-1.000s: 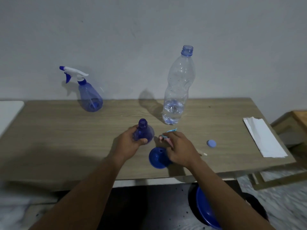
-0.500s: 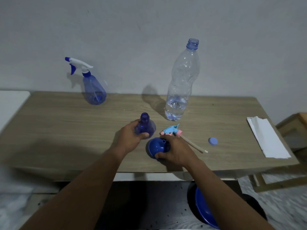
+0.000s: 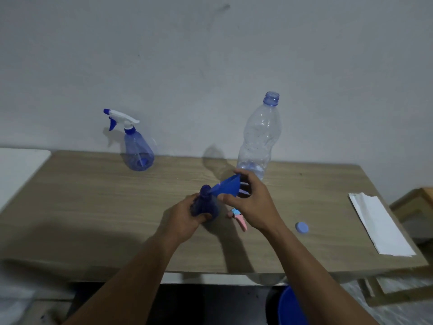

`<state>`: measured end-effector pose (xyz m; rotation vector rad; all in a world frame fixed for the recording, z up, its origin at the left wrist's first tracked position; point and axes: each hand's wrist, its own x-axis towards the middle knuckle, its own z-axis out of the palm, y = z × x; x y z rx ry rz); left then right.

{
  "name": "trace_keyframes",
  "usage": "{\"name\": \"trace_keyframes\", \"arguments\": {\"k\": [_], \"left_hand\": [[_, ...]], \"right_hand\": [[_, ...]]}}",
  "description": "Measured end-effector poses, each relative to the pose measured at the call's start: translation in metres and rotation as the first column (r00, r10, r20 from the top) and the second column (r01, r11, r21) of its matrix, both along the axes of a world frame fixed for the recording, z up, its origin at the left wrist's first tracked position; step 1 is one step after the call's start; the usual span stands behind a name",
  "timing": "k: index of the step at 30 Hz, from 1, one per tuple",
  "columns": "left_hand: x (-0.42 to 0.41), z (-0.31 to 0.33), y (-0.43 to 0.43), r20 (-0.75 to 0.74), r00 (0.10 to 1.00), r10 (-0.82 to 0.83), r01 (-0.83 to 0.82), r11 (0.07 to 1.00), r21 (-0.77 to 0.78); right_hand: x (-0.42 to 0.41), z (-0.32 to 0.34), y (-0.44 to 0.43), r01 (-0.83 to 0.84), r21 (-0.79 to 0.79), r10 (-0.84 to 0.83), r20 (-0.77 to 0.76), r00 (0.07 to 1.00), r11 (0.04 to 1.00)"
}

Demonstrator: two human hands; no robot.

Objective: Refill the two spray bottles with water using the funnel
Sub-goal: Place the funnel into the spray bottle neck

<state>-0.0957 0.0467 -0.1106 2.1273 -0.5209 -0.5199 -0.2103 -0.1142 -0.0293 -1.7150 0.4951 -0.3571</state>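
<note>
Biggest risk imo: the funnel is tipped sideways with its spout just at the neck of the open spray bottle, so it can slip off or seat crooked and send water over the bench. Left hand has its fingers wrapped round the bottle's body, and right hand pinches the funnel's rim. The bottle's small, dark blue, see-through, head off, held upright mid-bench.

Blue plastic spray bottle: two. Blue plastic funnel: one. Clear plastic water bottle: one. Round blue cap: one.
</note>
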Motion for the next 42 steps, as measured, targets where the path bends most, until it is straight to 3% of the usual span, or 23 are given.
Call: {"name": "trace_keyframes", "arguments": {"k": [7,16,21,28,33,38,42], "left_hand": [[-0.002,0.009,-0.001,-0.004,1.0,0.002,-0.002,0.999,-0.034],[-0.004,0.016,-0.001,-0.091,0.996,0.005,-0.01,0.999,-0.051],[-0.011,0.032,0.001,-0.063,0.998,-0.024,0.021,0.999,-0.05],[-0.018,0.041,-0.004,-0.045,0.997,-0.058,0.055,0.996,-0.064],[-0.021,0.045,-0.003,-0.063,0.998,0.015,-0.019,0.998,-0.059],[-0.024,0.035,0.0,-0.084,0.983,0.166,-0.183,0.943,-0.279],[-0.029,0.046,-0.001,-0.099,0.964,0.246,-0.265,0.9,-0.345]], "right_hand": [[0.035,0.006,0.005,0.016,0.066,-0.026,0.144,0.989,0.998],[0.053,-0.023,0.019,-0.023,-0.059,0.03,0.135,0.99,0.998],[0.045,-0.044,0.023,-0.041,-0.118,0.052,0.09,0.995,0.992],[0.04,-0.038,0.025,-0.046,-0.142,0.058,0.079,0.995,0.989],[0.031,-0.024,0.022,-0.053,-0.219,0.067,0.054,0.996,0.974],[0.028,0.006,0.008,0.206,-0.383,-0.125,0.226,0.966,0.901],[0.04,0.04,-0.018,0.559,-0.357,-0.398,0.432,0.809,0.749]]}}
